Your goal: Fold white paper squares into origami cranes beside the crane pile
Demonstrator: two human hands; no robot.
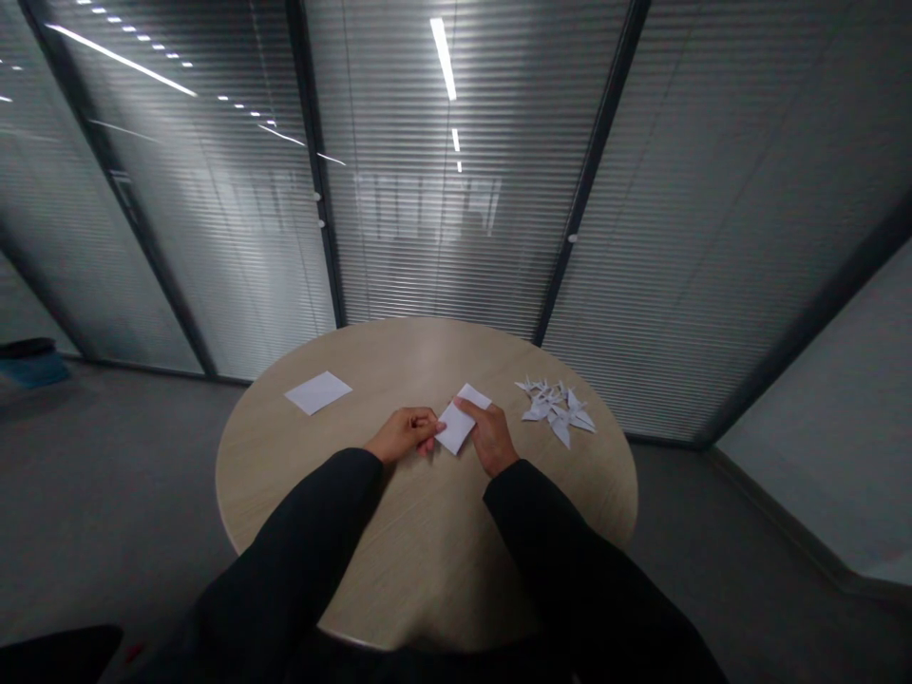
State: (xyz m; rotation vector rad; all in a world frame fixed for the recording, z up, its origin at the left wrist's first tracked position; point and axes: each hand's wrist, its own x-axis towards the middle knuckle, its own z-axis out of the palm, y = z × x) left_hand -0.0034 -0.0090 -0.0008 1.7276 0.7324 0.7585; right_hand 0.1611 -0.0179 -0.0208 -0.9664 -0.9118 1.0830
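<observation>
A small piece of white paper (454, 429), its edges straight, is held between my two hands above the middle of the round table. My left hand (408, 433) pinches its left edge between thumb and fingers. On the other side my right hand (491, 433) grips the paper, thumb lying on top and the other fingers hidden beneath. Whether the paper is folded in layers, I cannot tell. To the right lies a cluster of folded white paper cranes (557, 407). A flat stack or sheet of white paper (318, 392) rests on the left.
The round wooden table (399, 570) stands close to a glass partition with blinds (442, 256). A blue bin (32, 364) with a dark rim is on the floor at far left. A white wall (841, 418) rises on the right.
</observation>
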